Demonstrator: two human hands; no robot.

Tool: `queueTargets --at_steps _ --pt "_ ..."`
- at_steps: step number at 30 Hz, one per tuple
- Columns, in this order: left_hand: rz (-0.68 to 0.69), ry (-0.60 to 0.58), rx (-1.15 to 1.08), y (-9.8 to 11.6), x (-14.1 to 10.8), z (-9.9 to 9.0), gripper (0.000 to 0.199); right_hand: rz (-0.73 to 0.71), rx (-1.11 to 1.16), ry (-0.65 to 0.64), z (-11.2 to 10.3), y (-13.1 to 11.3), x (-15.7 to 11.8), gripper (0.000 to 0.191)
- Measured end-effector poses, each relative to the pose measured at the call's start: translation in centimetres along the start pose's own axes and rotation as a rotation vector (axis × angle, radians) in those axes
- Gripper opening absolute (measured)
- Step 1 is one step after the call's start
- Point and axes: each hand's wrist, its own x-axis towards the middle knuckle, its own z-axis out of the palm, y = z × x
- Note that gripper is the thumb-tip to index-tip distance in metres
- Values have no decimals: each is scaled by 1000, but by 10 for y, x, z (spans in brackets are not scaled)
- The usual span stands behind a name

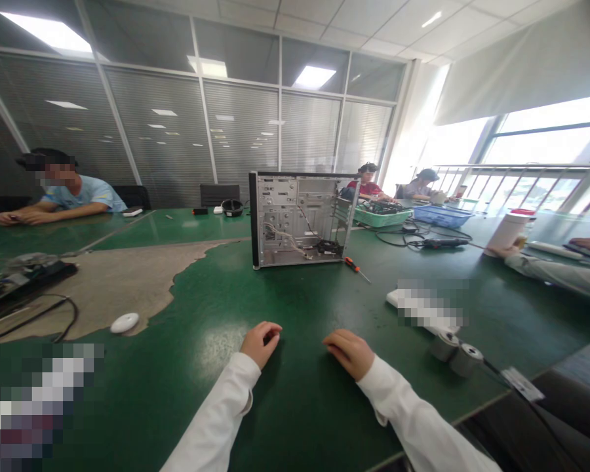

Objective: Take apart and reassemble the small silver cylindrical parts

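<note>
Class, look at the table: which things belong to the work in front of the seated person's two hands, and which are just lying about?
In hand:
- left hand and right hand, curled, resting on the green table, holding nothing
- open computer case
- orange-handled screwdriver beside it

Lying about:
- white round disc
- two metal cylinders
- green tray
- blue tray
- co-worker's white cup

- The left hand [261, 341] rested on the green desk [295, 406], fingers curled loosely under into a soft fist, empty, with a white sleeve reaching to the wrist.
- The right hand [349, 352] lay palm down on the same desk, fingers bent and closed together, also empty, in a matching white sleeve.
- The two hands sat near each other, apart, not touching.
- An open computer case [302, 219] stood upright well beyond them, its side panel off, with loose cables showing inside.
</note>
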Motion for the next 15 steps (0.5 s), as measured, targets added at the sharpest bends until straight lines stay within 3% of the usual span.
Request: queueTargets --at_steps 2,5,7,10,15 --pt "-1 -3 1 1 0 0 18 93 -116 150 -34 16 -33 20" --pt "-10 -8 12 1 1 0 17 468 -410 543 -83 45 -83 23" --pt "-14 -5 11 2 1 0 17 644 -543 664 -108 62 -108 28" --pt "-13 -4 16 2 2 0 18 742 -599 617 -128 82 -131 32" --pt "-8 -16 31 3 2 -1 18 714 -605 468 -125 99 -141 35"
